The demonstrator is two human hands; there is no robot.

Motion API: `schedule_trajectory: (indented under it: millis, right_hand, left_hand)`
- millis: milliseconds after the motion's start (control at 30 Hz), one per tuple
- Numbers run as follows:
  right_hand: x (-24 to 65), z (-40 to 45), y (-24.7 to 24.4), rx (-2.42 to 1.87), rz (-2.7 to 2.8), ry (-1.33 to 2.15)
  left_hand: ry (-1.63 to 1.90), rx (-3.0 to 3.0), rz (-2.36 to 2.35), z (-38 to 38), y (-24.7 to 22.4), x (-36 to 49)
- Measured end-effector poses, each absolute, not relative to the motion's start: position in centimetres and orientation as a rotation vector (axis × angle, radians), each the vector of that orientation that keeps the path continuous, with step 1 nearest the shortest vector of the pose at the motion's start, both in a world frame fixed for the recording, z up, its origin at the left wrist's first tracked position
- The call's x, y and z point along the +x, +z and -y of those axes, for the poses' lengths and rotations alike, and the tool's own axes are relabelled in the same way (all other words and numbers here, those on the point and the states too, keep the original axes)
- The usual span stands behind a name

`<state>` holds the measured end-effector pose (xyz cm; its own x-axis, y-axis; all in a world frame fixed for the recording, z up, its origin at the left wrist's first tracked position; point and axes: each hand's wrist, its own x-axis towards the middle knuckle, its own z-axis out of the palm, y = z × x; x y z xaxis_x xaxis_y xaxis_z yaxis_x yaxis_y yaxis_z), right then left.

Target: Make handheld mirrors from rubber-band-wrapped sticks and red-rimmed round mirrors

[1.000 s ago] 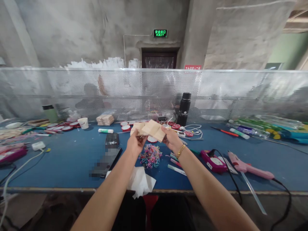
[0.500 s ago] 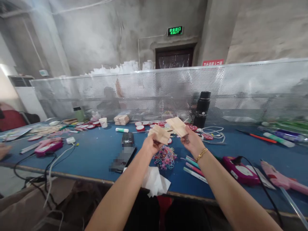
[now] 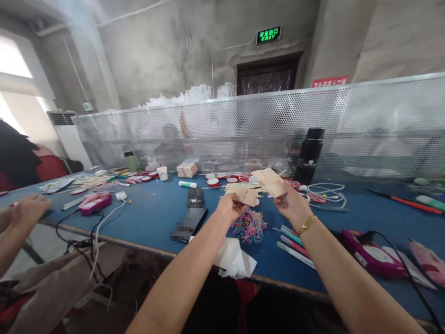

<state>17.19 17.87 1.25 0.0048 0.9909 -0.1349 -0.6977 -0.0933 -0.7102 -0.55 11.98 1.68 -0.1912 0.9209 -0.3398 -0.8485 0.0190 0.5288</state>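
Observation:
My left hand [image 3: 230, 208] is closed on a flat, pale wooden piece [image 3: 246, 195], pinched at its near edge above the table. My right hand [image 3: 291, 204] grips a second flat, pale wooden piece [image 3: 267, 180], tilted and a little higher. The two pieces are apart. Right below my hands lies a tangled heap of small coloured rubber bands [image 3: 249, 227]. Several markers [image 3: 295, 249] lie under my right forearm, and a crumpled white tissue [image 3: 237, 259] sits at the table edge by my left forearm.
A black bottle [image 3: 310, 155] stands at the back, near a white cable [image 3: 330, 188]. Red-and-white discs [image 3: 213, 182], a wrapped wooden stack [image 3: 187, 170] and a glue stick [image 3: 187, 184] lie further left. A purple device [image 3: 373, 253] is at right. Another person's hand [image 3: 31, 207] shows at far left.
The view has turned left, so everything sits further right in the picture. Both hands keep hold of their wooden pieces. More of the other person's hands and arm shows at the left.

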Motion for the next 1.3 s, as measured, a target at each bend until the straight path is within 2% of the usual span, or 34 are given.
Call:
schedule_trajectory:
  millis: [600, 900, 1100, 1300]
  right_hand:
    - [17.1, -17.7, 2.0, -0.791, 0.506, 1.615]
    - [16.8, -17.1, 2.6, -0.775, 0.476, 1.629]
    - [16.7, -16.7, 2.8, -0.774, 0.450, 1.626]
    - [16.2, -16.2, 3.1, -0.802, 0.413, 1.623]
  left_hand:
    - [1.653, 0.224, -0.766, -12.3, 3.0, -0.5]
    - [1.753, 0.250, -0.766, -13.1, 5.0, -1.9]
    - [1.832, 0.241, -0.850, -15.4, 6.1, -4.6]
    - [1.910, 0.232, -0.961, -18.5, 7.0, -11.0]
